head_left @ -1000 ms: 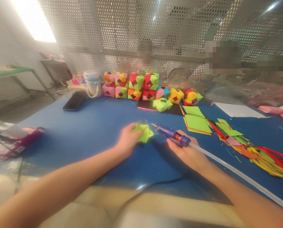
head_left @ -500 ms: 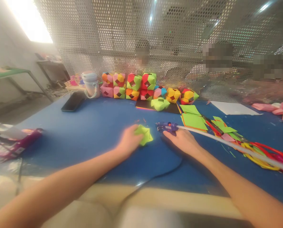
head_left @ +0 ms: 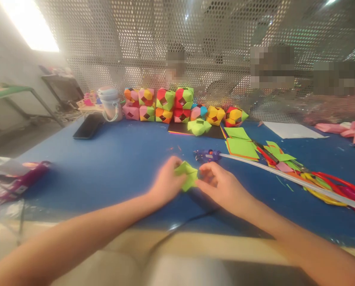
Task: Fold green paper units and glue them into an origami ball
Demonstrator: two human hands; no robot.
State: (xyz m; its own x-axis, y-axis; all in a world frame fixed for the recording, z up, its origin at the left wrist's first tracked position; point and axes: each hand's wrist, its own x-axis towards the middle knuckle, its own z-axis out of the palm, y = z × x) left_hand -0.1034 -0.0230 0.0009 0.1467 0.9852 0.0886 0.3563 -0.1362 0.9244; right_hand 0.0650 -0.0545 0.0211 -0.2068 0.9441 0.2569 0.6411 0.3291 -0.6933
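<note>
A small piece of folded light-green paper is above the blue table in front of me. My left hand is closed on its left side. At the paper's right corner is my right hand, its thumb and forefinger close together on the edge and its other fingers curled. Just beyond that hand lies a blue glue gun on the table, a long white stick running out of its back to the right. Behind it sits a loose green folded-paper piece.
Several colourful folded-paper balls stand in stacks along the back, beside a white lidded cup. A black phone lies at left. Green paper sheets, scissors and a white sheet are at right.
My right hand has let go of the glue gun, left it on the table and come left to the green paper. My left hand has moved slightly right with the paper.
</note>
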